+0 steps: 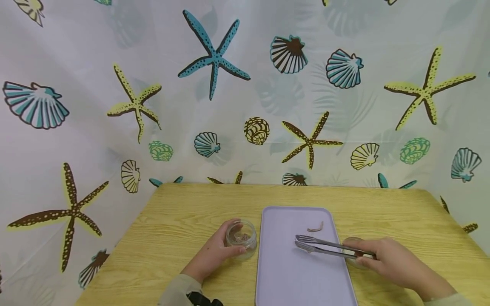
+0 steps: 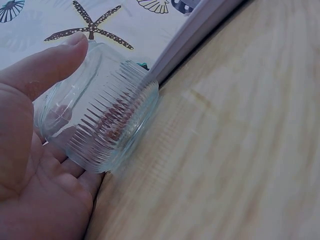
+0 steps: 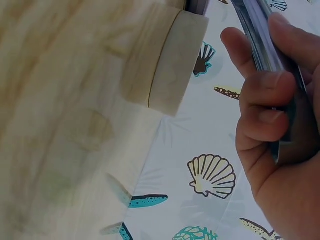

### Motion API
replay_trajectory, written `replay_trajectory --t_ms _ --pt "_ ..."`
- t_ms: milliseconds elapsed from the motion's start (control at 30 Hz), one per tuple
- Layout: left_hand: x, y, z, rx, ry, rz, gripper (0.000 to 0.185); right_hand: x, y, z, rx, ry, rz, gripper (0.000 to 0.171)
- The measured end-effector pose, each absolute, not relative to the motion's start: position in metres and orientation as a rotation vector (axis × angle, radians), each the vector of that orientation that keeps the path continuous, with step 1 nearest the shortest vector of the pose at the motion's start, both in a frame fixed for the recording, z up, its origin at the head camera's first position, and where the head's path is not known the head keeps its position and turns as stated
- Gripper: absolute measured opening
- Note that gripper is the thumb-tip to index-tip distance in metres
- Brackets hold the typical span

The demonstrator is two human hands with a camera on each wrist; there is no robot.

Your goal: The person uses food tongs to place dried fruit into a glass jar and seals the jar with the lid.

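My left hand (image 1: 214, 251) grips a small clear glass jar (image 1: 249, 245), thumb on the near side and fingers round the far side. Several reddish-brown bits lie in the bottom of the jar; the ribbed glass (image 2: 107, 112) blurs them in the left wrist view. In my right hand (image 1: 394, 260) is a pair of metal tongs (image 1: 329, 243), pointing left over the lilac tray (image 1: 289, 276). The tong tips stand a little apart; whether anything small is between them I cannot tell. A thin, curved brownish worm-like piece (image 1: 315, 228) lies on the tray beyond the tips.
Beside the tray's right edge, a round pale object (image 1: 354, 265), partly hidden by my right hand, stands on the wooden table (image 1: 199, 204). It looks like a short wooden-toned cylinder (image 3: 167, 62) from the right wrist. A shell-and-starfish curtain (image 1: 245, 93) surrounds the table's back and sides.
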State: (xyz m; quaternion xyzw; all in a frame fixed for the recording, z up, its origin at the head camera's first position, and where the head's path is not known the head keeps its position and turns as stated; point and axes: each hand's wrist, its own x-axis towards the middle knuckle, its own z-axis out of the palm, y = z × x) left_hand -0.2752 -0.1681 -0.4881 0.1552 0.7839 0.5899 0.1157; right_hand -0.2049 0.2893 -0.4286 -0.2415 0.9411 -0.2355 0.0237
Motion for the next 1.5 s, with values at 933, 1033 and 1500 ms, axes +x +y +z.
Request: replay_trajectory --t_ms 933,1033,1500 --pt "-0.275 -0.169 -0.488 0.429 2.325 1.72 0.086 -0.206 0.281 -0.426 -0.81 3.007 -0.704 0.037" --pt "-0.275 -0.168 -0.489 0.424 2.324 1.722 0.085 -0.207 0.28 -0.426 -0.805 2.999 -0.727 0.037" --pt "-0.277 -0.169 -0.489 0.443 2.323 1.713 0.086 -0.212 0.27 -0.421 -0.87 2.987 -0.778 0.037"
